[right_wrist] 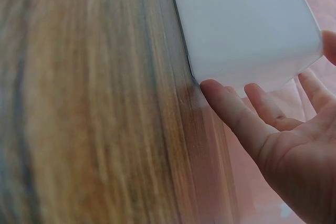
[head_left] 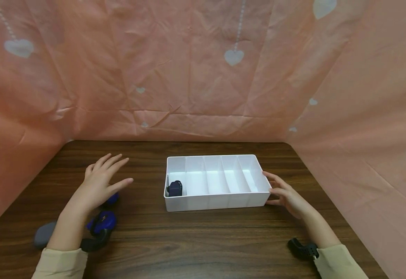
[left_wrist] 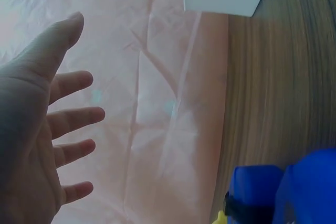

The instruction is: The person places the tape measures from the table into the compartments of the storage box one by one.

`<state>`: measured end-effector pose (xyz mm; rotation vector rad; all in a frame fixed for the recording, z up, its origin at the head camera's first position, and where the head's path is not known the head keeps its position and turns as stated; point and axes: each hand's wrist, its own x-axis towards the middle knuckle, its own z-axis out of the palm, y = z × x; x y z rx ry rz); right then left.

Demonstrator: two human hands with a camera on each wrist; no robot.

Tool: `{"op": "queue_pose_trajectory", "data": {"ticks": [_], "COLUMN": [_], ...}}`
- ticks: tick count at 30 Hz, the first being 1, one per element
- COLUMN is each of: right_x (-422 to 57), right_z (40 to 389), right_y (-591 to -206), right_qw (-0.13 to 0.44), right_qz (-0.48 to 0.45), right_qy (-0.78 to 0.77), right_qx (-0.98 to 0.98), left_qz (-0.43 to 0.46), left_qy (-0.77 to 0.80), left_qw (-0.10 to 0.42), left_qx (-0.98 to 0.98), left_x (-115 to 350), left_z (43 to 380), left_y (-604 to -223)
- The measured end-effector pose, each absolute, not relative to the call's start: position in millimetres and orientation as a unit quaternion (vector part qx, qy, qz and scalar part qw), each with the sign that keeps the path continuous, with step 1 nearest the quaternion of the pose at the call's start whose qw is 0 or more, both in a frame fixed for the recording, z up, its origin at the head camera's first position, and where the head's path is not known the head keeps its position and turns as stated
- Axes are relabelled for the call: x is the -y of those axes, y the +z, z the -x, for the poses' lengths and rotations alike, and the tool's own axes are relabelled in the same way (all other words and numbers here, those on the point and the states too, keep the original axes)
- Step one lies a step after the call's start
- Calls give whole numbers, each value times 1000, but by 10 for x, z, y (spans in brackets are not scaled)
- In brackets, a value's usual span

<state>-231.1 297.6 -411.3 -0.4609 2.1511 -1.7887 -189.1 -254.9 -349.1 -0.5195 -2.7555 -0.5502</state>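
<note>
On the bench (head_left: 196, 244), a white tray (head_left: 217, 202) holds a dark item (head_left: 176, 189) in its leftmost compartment; the left hand (head_left: 101, 181) hovers empty, while the right hand (head_left: 288, 197), ungripping, touches the far end, where uneven pressure could skew it.

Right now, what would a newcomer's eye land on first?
Probably the white divided tray near the middle of the dark wooden table, with a dark item in its leftmost compartment and the right hand at its right end. Next, the pink heart-patterned drape behind, and bright blue objects near the left hand.
</note>
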Motion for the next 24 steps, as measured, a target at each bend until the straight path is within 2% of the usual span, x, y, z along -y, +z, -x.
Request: {"op": "queue_pose_trajectory", "data": {"ticks": [24], "right_x": [-2948], "right_z": [2305], "right_y": [-4106], "right_qw": [151], "right_qz": [167], "right_qy": [-627], "right_qx": [-746], "left_qz": [107], "left_qy": [-235], "left_qw": [88], "left_qx": [962], "left_x": [2972], "left_z": [1898], "left_y": [-3521]}}
